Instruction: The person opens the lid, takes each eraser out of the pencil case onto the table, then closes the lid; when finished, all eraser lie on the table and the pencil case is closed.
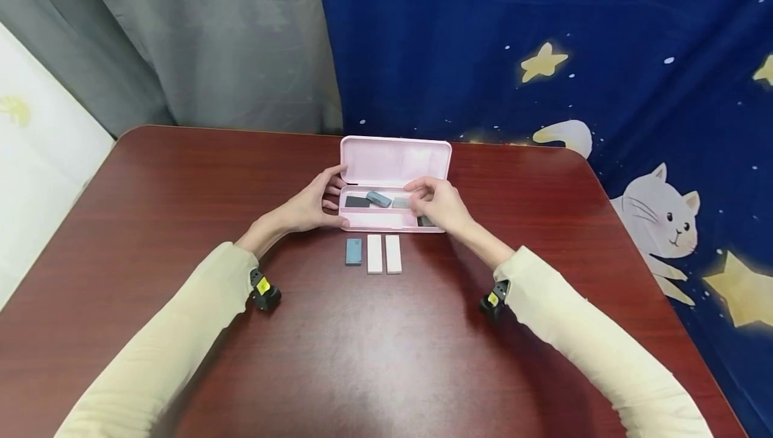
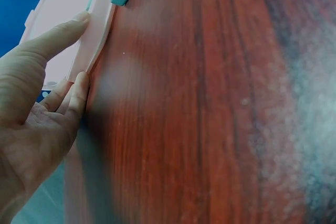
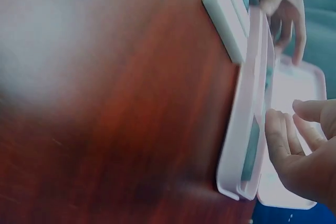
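Observation:
A pink pencil case (image 1: 379, 219) lies with its lid (image 1: 395, 159) raised at the back. My left hand (image 1: 309, 204) holds its left end, thumb at the front corner and fingers spread toward the lid. Over the right part of the case is my right hand (image 1: 443, 204); its fingers (image 3: 277, 132) are bent and apart from the thumb, and nothing shows between them. Inside the rear compartment lie a dark flat block (image 1: 357, 202), a tilted blue-grey block (image 1: 378, 199) and a pale block (image 1: 400, 203). A dark green piece (image 1: 425, 221) lies in the front compartment, partly hidden by the right hand.
In front of the case a blue block (image 1: 353, 251) and two white blocks, one left (image 1: 374, 254) and one right (image 1: 393, 254), stand in a row on the reddish-brown table (image 1: 290, 344). Curtains (image 1: 241, 42) hang behind the table's far edge.

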Demonstrator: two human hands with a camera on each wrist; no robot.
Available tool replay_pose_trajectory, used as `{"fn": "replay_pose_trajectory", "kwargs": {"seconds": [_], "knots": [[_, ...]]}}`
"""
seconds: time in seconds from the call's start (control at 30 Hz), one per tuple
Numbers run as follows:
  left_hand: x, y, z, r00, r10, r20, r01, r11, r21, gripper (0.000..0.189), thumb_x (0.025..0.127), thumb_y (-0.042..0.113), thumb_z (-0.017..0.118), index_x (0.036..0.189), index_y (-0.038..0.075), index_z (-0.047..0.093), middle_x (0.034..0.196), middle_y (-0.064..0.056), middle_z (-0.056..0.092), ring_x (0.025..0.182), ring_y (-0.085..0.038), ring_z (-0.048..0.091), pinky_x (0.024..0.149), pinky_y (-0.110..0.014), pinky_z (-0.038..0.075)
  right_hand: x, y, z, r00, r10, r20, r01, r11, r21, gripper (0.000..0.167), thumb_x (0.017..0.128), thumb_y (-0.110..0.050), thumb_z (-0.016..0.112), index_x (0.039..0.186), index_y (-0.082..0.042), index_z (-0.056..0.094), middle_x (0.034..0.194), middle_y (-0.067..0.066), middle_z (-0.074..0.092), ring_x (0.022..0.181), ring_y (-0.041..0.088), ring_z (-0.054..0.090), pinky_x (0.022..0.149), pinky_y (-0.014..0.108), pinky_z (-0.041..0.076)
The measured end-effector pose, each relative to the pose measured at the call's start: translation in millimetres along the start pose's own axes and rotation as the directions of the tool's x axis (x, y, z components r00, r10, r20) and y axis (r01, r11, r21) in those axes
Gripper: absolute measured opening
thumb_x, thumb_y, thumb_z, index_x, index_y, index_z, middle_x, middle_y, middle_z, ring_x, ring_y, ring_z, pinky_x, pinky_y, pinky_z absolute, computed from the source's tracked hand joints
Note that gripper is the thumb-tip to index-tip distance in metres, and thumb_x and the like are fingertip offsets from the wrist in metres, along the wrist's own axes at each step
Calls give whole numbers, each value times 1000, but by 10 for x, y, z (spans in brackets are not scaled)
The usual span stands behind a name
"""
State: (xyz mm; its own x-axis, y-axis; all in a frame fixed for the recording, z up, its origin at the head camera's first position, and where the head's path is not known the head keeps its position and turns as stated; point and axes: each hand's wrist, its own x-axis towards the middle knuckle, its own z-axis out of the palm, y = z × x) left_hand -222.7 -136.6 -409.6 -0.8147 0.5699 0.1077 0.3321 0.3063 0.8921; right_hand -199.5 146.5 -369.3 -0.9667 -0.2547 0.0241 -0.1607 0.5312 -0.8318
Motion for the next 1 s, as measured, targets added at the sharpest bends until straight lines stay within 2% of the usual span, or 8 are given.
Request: {"fn": "replay_pose_trajectory", "kwargs": {"seconds": [0.1,0.2,0.3,0.5,0.77,1.0], "knots": [[1,-9,-11,1000,-2,-2,2,1000,-4,106,72,0,84,152,6,15,131,-20,36,118,-32,41,94,-44,47,106,17,-18,1000,-24,-15,22,991,-131,20,87,-3,66,106,-2,71,83,10,69,75,19,66,69,26,52],[6,-14,-4,1000,2,-2,-2,1000,-19,106,71,-1,84,151,5,15,130,-21,36,118,-33,42,93,-44,47,173,41,-22,999,-34,-1,33,978,-204,18,86,-5,66,103,-3,73,85,8,69,79,19,62,71,27,48],[16,-25,3,1000,14,-6,-15,999,-38,106,70,-3,84,151,5,15,129,-23,37,117,-34,43,93,-45,47,211,56,-21,999,-44,18,47,972,-228,16,86,-5,66,100,-2,74,85,7,70,80,18,61,72,27,46],[3,-6,5,1000,14,-20,-15,999,-44,105,70,-5,83,150,5,15,128,-22,38,115,-33,44,90,-41,48,271,46,6,995,-60,80,82,948,-308,14,86,-3,67,98,1,74,84,8,71,71,16,58,68,25,45],[-23,-8,2,999,14,-31,-16,998,-65,105,70,-6,82,149,4,15,129,-26,37,116,-37,44,93,-50,46,331,-35,53,970,-100,220,183,899,-398,16,87,-5,68,98,5,73,91,13,72,87,23,63,79,34,50],[-22,-5,11,999,16,-37,-19,997,-81,104,71,-7,82,148,4,14,130,-25,37,116,-37,44,93,-49,45,342,-30,57,966,-105,234,196,892,-408,13,86,-3,69,94,5,73,84,12,72,78,21,64,74,32,50]]}}
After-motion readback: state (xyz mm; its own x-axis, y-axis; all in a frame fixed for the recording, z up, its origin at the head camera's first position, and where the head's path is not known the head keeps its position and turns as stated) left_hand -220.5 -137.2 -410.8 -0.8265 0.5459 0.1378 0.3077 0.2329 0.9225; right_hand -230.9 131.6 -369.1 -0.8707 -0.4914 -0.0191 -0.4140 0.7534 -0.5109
